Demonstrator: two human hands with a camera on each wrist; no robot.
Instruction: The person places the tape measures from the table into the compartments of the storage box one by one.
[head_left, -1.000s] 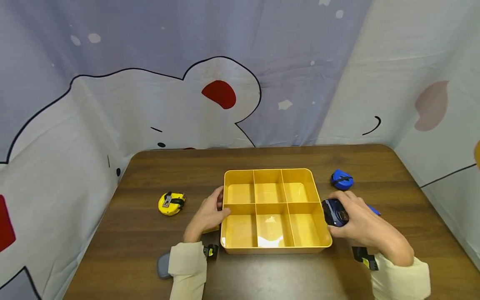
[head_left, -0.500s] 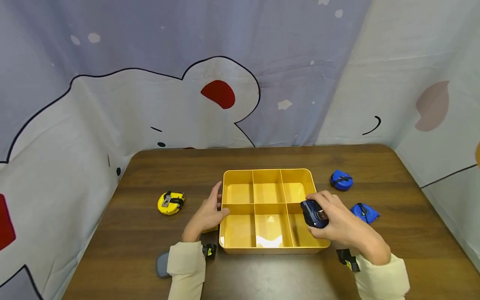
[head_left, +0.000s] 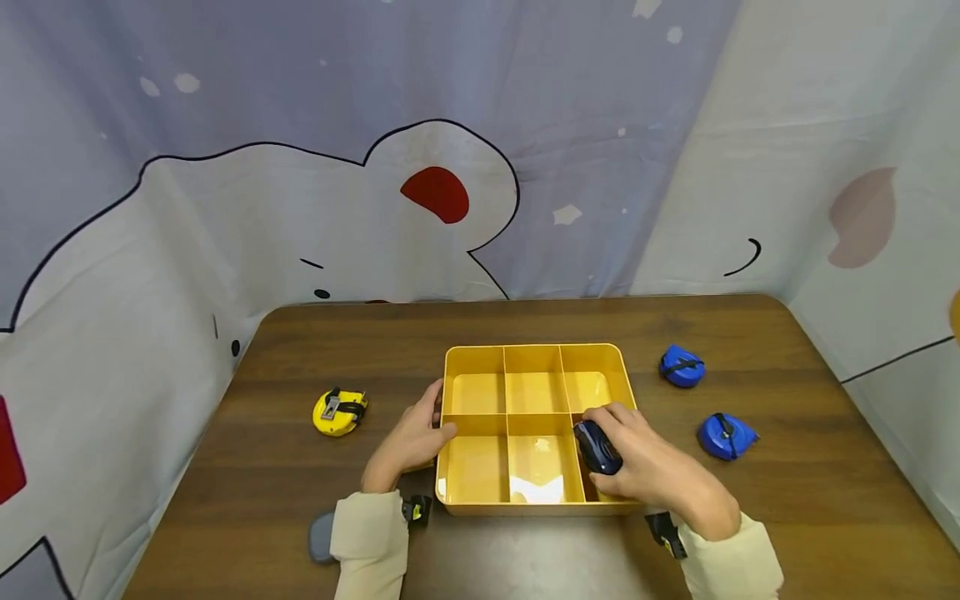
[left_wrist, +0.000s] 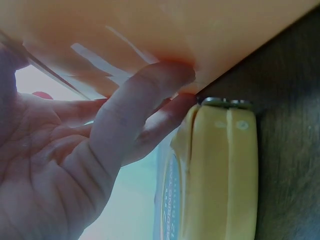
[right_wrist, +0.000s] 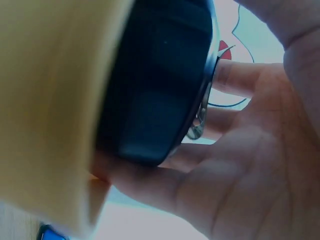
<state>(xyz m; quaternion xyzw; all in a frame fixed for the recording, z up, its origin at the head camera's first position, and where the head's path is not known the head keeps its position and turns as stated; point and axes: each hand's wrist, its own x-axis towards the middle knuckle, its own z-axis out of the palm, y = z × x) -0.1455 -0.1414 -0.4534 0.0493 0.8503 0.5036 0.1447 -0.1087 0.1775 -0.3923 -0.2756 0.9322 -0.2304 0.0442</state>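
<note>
A yellow box [head_left: 534,423] with several compartments stands mid-table. My left hand [head_left: 408,437] grips its left wall, thumb over the rim and fingers against the outside. Between finger and thumb, my right hand [head_left: 637,458] holds a dark tape measure [head_left: 597,447] at the front right compartment, partly below the rim. In the right wrist view this tape measure [right_wrist: 157,85] shows a metal clip and sits beside the box wall [right_wrist: 50,110]. A yellow tape measure [left_wrist: 225,170] with a printed label stands under my left hand, close to the box; the head view mostly hides it.
Two blue tape measures [head_left: 682,367] [head_left: 727,436] lie on the table right of the box. Another yellow tape measure [head_left: 339,412] lies on the left. A grey object [head_left: 321,537] is partly covered by the left sleeve. A patterned curtain [head_left: 330,225] hangs behind the table.
My right hand has carried the dark tape measure leftward from outside the box's right wall, over the rim and down into the front right compartment. The left hand has stayed on the box.
</note>
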